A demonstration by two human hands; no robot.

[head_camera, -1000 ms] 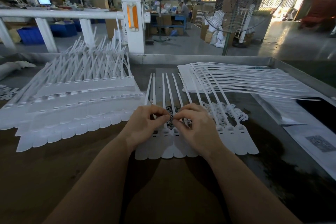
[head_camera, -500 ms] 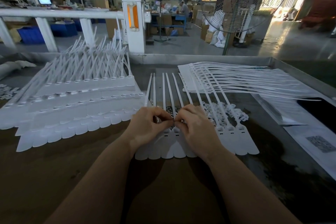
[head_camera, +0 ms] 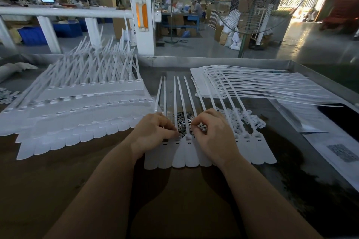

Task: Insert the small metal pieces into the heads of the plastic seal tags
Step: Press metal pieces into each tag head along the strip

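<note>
Pinched fingertips of the left hand (head_camera: 153,132) and right hand (head_camera: 211,132) are set at the heads of the seal-tag row (head_camera: 189,153), apparently grasping small metal pieces, whose pile (head_camera: 182,122) lies just beyond the grip, straps running away lengthwise.

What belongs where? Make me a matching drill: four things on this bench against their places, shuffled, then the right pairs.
Things:
1. stacked seal tags
2. metal pieces
3. fanned tags with long tails
4. left hand

Places:
A. far right of the bench
B. on the heads of the middle row of tags
C. left of the bench
D. loose pile between both hands

Pairs: 1-C, 2-D, 3-A, 4-B
</note>
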